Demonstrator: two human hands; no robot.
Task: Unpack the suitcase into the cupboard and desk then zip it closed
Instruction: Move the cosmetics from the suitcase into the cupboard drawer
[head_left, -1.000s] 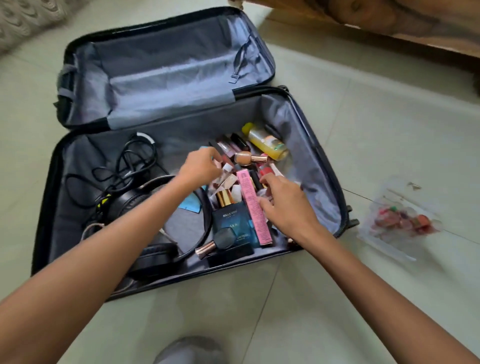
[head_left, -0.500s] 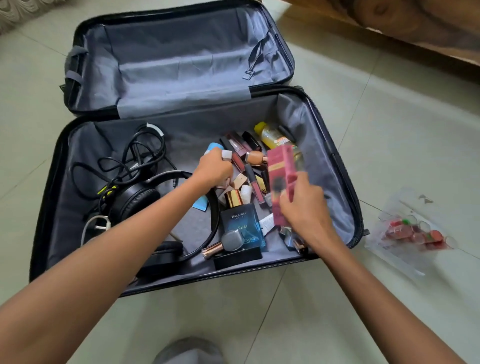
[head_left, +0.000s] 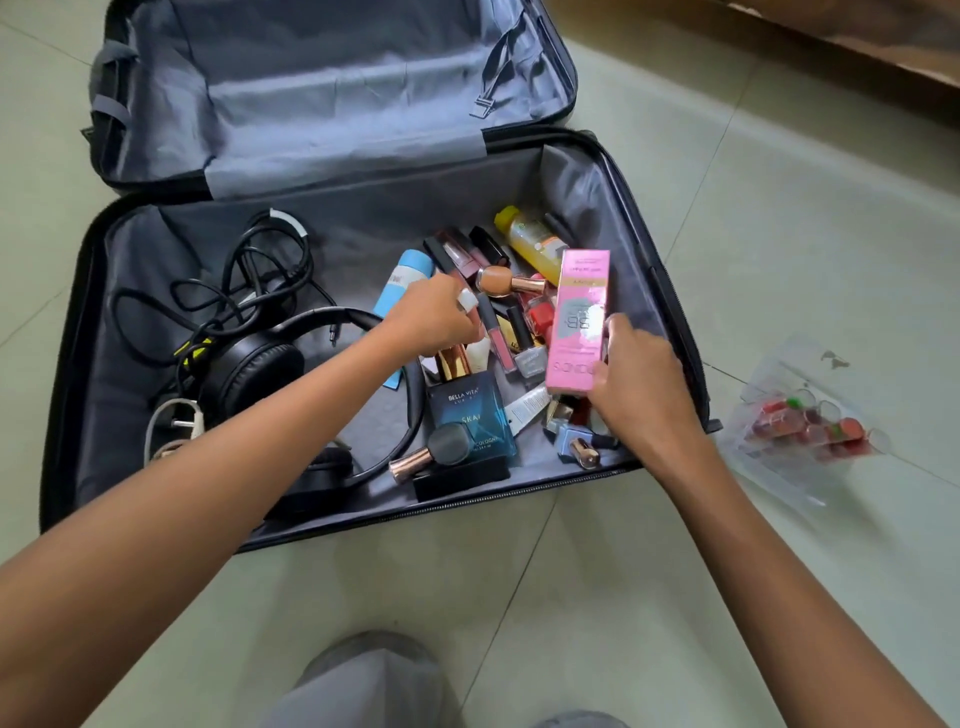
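Note:
An open black suitcase (head_left: 337, 228) with grey lining lies on the floor. Its near half holds a pile of cosmetics, among them a yellow bottle (head_left: 530, 241), a light blue tube (head_left: 405, 275) and a blue perfume box (head_left: 470, 415). Black headphones (head_left: 249, 369) and tangled cables (head_left: 249, 270) lie in its left part. My right hand (head_left: 644, 400) grips a pink box (head_left: 579, 317) by its lower end and holds it upright above the pile. My left hand (head_left: 431, 317) is down among the cosmetics, pinching a small white item (head_left: 466, 300).
A clear plastic pack of small red items (head_left: 805, 421) lies on the tiled floor right of the suitcase. A wooden furniture edge (head_left: 831, 31) runs along the top right. My grey-clad knee (head_left: 363, 686) is at the bottom.
My right hand picked the pink box up from lying flat in the pile and raised it upright. My left hand stayed among the cosmetics.

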